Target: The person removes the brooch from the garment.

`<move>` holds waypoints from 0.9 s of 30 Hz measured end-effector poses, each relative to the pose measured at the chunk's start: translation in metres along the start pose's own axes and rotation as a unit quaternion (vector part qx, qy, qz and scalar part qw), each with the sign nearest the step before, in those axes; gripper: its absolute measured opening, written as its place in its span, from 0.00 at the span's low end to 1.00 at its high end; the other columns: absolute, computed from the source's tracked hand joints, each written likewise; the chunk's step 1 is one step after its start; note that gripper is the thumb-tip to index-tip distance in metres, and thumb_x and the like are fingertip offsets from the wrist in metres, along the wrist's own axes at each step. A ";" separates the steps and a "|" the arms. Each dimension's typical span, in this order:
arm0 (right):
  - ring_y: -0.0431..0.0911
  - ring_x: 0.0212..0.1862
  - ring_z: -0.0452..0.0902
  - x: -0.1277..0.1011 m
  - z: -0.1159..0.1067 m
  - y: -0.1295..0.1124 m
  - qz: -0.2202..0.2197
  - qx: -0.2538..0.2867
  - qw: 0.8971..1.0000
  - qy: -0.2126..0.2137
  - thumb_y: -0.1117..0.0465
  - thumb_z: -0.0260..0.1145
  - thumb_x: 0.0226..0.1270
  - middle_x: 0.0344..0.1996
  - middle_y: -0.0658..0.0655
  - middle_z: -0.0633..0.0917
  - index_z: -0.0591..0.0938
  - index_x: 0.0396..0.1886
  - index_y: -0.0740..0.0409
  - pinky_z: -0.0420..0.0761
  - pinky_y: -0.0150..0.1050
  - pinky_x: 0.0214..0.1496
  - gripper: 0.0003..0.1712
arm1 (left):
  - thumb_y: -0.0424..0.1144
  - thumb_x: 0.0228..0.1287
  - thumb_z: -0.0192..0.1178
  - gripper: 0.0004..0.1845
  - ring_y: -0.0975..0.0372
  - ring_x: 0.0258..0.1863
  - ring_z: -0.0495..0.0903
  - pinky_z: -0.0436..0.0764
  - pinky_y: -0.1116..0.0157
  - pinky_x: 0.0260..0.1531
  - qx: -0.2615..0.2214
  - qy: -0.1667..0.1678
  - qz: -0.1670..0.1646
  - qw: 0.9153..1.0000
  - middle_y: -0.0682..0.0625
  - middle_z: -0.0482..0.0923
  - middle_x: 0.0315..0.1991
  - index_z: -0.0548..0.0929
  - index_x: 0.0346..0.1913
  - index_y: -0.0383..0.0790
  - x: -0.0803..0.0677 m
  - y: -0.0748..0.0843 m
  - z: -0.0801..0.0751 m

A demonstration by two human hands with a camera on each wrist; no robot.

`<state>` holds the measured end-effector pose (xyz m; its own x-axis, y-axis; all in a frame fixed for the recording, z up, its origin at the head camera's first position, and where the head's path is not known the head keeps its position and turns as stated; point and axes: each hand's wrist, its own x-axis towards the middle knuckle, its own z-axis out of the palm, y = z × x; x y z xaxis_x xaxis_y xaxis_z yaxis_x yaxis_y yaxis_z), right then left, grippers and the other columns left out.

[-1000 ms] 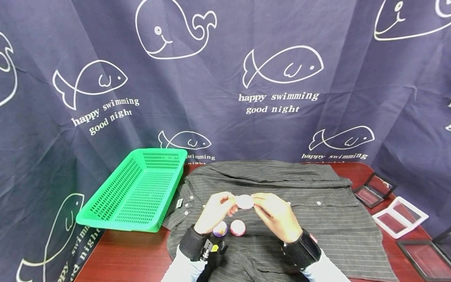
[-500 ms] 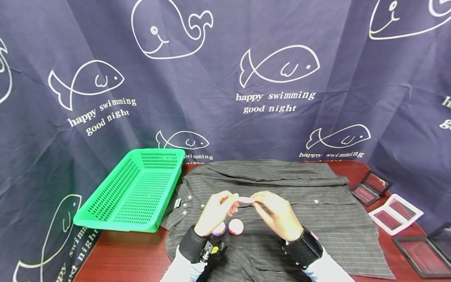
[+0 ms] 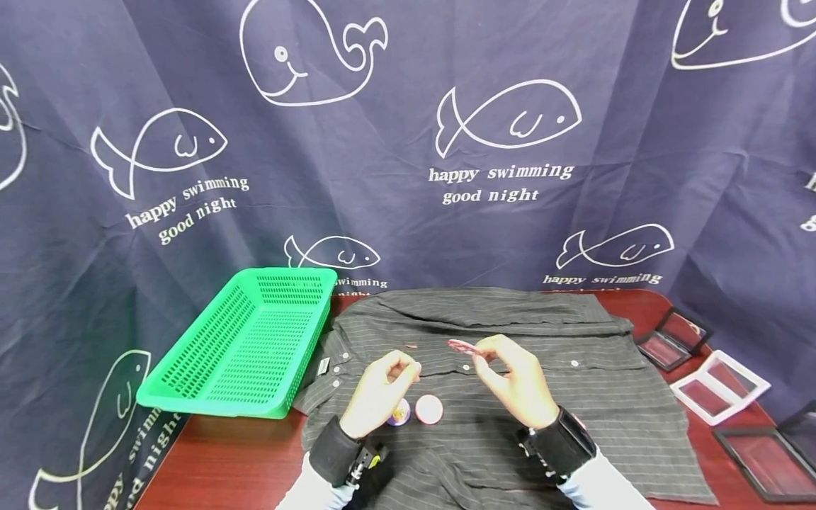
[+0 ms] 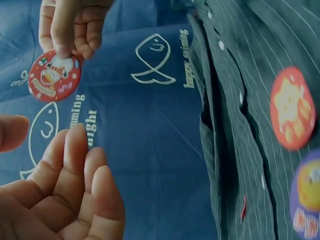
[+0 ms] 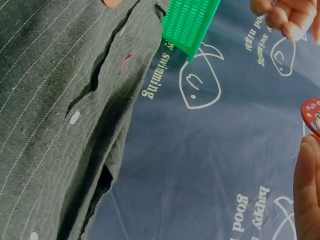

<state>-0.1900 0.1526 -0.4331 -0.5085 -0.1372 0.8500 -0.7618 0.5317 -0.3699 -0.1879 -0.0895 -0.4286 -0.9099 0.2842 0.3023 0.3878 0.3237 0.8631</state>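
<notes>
A small red badge (image 3: 460, 346) is pinched at its edge between the thumb and fingertips of the right hand (image 3: 518, 382) and is held up above a dark striped shirt (image 3: 599, 397) that is spread over the table (image 3: 223, 464). In the left wrist view the same badge (image 4: 54, 76) is seen face on, with a cartoon picture on a red ground. The left hand (image 3: 380, 389) is held just beside it, apart from the badge, with its fingers (image 4: 95, 200) loosely curled and nothing gripped between them. Below the hands, two more round badges are laid on the shirt: a pink one (image 3: 428, 409) and, touching or just beside it, a purple one (image 3: 400, 412) partly hidden by the left hand. A green basket (image 3: 245, 347) is set on the table to the left of the shirt. Several flat frames (image 3: 720, 386) are laid at the right edge of the table. A dark blue cloth (image 3: 408, 142) with white fish and whale drawings is hung behind.
</notes>
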 end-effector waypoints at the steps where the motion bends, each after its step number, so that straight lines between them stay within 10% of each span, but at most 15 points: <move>1: 0.39 0.29 0.78 0.000 -0.002 0.001 0.008 0.004 1.000 0.002 0.76 0.68 0.47 0.28 0.51 0.84 0.83 0.33 0.56 0.76 0.27 0.37 0.14 | 0.40 0.69 0.60 0.06 0.71 0.26 0.78 0.77 0.72 0.33 0.009 0.005 0.000 1.000 0.45 0.84 0.30 0.82 0.37 0.41 -0.001 -0.002 -0.001; 6: 0.32 0.29 0.78 0.002 -0.011 0.007 0.084 0.020 0.996 0.009 0.77 0.70 0.48 0.27 0.52 0.85 0.84 0.33 0.56 0.75 0.23 0.35 0.15 | 0.43 0.66 0.62 0.05 0.66 0.34 0.81 0.79 0.69 0.37 0.080 0.056 0.013 0.995 0.53 0.84 0.36 0.82 0.40 0.48 -0.008 -0.008 -0.004; 12: 0.27 0.29 0.77 0.007 -0.030 0.003 0.173 0.018 0.985 0.005 0.77 0.70 0.53 0.26 0.57 0.85 0.84 0.32 0.61 0.75 0.21 0.33 0.10 | 0.44 0.61 0.66 0.24 0.53 0.59 0.77 0.75 0.55 0.60 0.200 0.128 0.058 0.970 0.45 0.79 0.57 0.78 0.58 0.38 -0.015 -0.019 -0.010; 19: 0.27 0.27 0.75 0.006 -0.049 0.010 0.215 -0.008 0.977 -0.002 0.78 0.69 0.54 0.23 0.59 0.84 0.82 0.30 0.66 0.74 0.22 0.33 0.07 | 0.47 0.58 0.68 0.38 0.46 0.72 0.63 0.64 0.47 0.69 0.257 0.121 0.062 0.957 0.45 0.65 0.72 0.69 0.70 0.40 -0.023 -0.034 -0.019; 27: 0.25 0.26 0.73 -0.010 -0.067 0.056 0.280 -0.012 0.960 0.000 0.74 0.68 0.58 0.22 0.36 0.80 0.81 0.32 0.68 0.71 0.20 0.31 0.04 | 0.55 0.52 0.70 0.45 0.34 0.73 0.54 0.63 0.39 0.66 0.354 0.105 0.092 0.925 0.41 0.58 0.76 0.66 0.72 0.43 -0.033 -0.057 -0.031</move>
<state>-0.2006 0.2397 -0.4376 -0.8353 0.1754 0.5211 -0.3601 0.5416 -0.7596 -0.1843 -0.1453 -0.4754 -0.7982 0.2367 0.5540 0.4711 0.8184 0.3291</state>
